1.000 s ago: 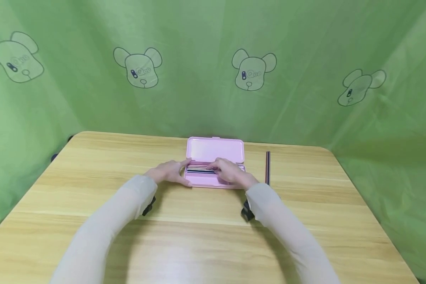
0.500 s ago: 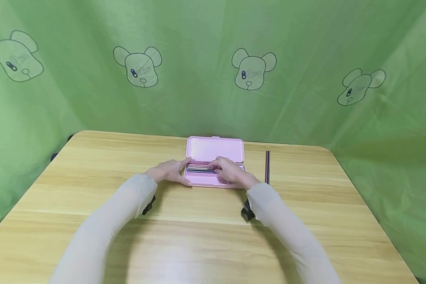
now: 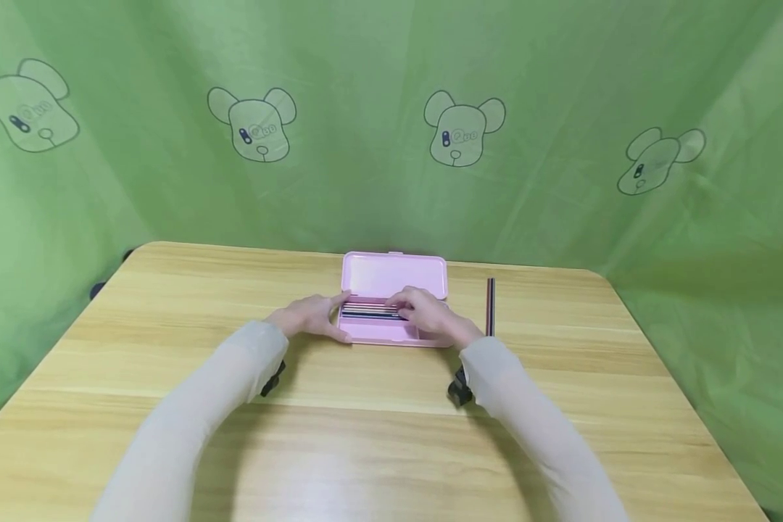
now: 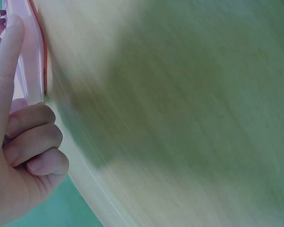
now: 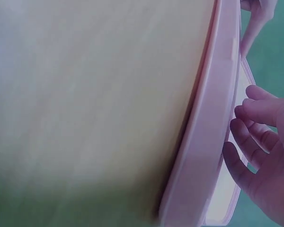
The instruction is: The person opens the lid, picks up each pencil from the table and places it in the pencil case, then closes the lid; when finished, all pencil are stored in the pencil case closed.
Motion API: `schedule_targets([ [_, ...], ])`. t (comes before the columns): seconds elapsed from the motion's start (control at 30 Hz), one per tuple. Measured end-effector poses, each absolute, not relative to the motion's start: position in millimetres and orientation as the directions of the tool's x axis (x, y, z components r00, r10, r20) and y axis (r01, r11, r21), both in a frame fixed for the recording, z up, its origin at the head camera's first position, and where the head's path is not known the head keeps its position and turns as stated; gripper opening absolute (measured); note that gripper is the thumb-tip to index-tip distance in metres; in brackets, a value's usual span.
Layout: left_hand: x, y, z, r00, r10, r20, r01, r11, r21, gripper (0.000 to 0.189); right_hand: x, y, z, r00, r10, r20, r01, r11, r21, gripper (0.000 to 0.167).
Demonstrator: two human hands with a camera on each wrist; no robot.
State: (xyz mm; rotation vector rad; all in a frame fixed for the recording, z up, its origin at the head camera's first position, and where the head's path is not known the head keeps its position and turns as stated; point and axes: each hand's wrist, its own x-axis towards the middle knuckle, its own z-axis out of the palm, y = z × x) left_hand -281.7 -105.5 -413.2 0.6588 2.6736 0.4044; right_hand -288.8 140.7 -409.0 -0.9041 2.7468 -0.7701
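Observation:
A pink pencil case [image 3: 378, 331] lies open near the table's far edge, its lid [image 3: 394, 275] tipped back. Several pencils [image 3: 365, 310] lie side by side along its back compartment. My left hand [image 3: 309, 315] holds the case's left end between thumb and fingers; in the left wrist view one digit is straight along the case and the other fingers [image 4: 38, 137] are curled. My right hand [image 3: 424, 312] is over the right part of the case, loosely bent fingers [image 5: 246, 142] at the pencils' right ends. No pencil shows in its grasp, and its fingertips are partly hidden in the head view.
Dark and reddish pencils [image 3: 491, 308] lie lengthwise on the wooden table [image 3: 365, 449], right of the case and partly behind the right forearm. A green curtain [image 3: 365, 203] printed with bear heads hangs behind the table and along both sides.
My right hand has shifted slightly right along the pencils, uncovering more of them. The left hand stays at the case's left end. The case and the loose pencils look unmoved.

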Motion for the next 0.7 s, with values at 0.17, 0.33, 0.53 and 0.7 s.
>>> schedule_targets([
  [0.17,-281,-106,-413,-0.83,0.484,-0.277,0.379,0.854,0.356,0.105,-287,150,-406,-0.814,-0.58,0.035,-0.511,0.684,-0.521,0.028],
  [0.33,-281,-106,-412,-0.829,0.488,-0.273,0.384,0.851,0.357,0.105,-285,164,-403,-0.826,-0.563,0.03,-0.494,0.696,-0.521,0.028],
  [0.53,-281,-106,-411,-0.827,0.489,-0.276,0.386,0.852,0.354,0.104,-283,184,-401,-0.849,-0.529,0.008,-0.451,0.717,-0.531,0.028],
  [0.7,-281,-106,-411,-0.828,0.484,-0.282,0.378,0.855,0.356,0.104,-283,203,-400,-0.857,-0.516,0.001,-0.435,0.723,-0.537,0.029],
])
